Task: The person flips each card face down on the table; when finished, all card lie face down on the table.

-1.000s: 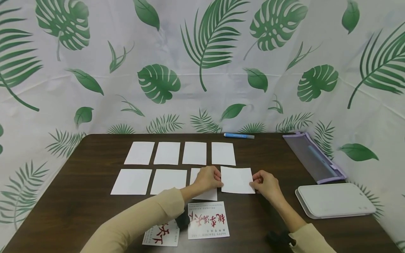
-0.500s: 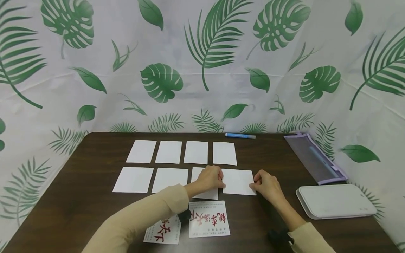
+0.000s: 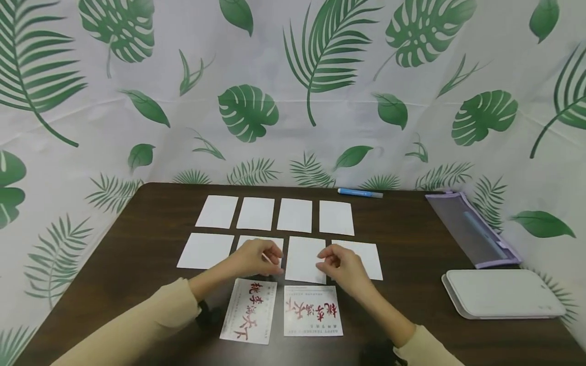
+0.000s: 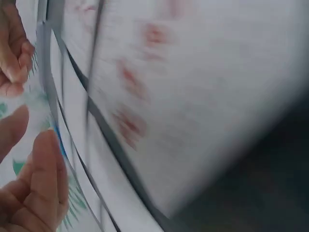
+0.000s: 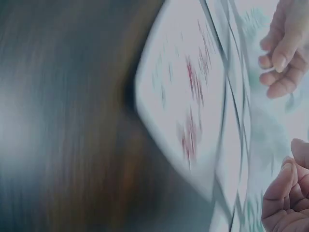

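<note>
My left hand (image 3: 261, 257) hovers over the second white card (image 3: 249, 241) of the nearer row, hiding part of it. Its thumb and fingers are apart, with nothing between them, as the left wrist view shows of the same left hand (image 4: 41, 183). My right hand (image 3: 343, 267) is between the third card (image 3: 304, 259) and the fourth card (image 3: 366, 254), covering a corner of the latter. Loosely bent fingers hold nothing there. Closer to me lie two cards with red characters, a left one (image 3: 249, 311) and a right one (image 3: 313, 311).
A farther row of white cards (image 3: 256, 213) lies on the dark wooden table (image 3: 128, 284). A blue marker (image 3: 360, 193) is at the back edge. On the right are a purple-edged mesh pouch (image 3: 471, 229) and a white flat case (image 3: 503, 294). A leaf-patterned cloth (image 3: 192, 127) hangs behind.
Both hands have let go of the fourth card in the nearer row, which now lies flat. They have moved left, uncovering the third card. The head view has shifted slightly.
</note>
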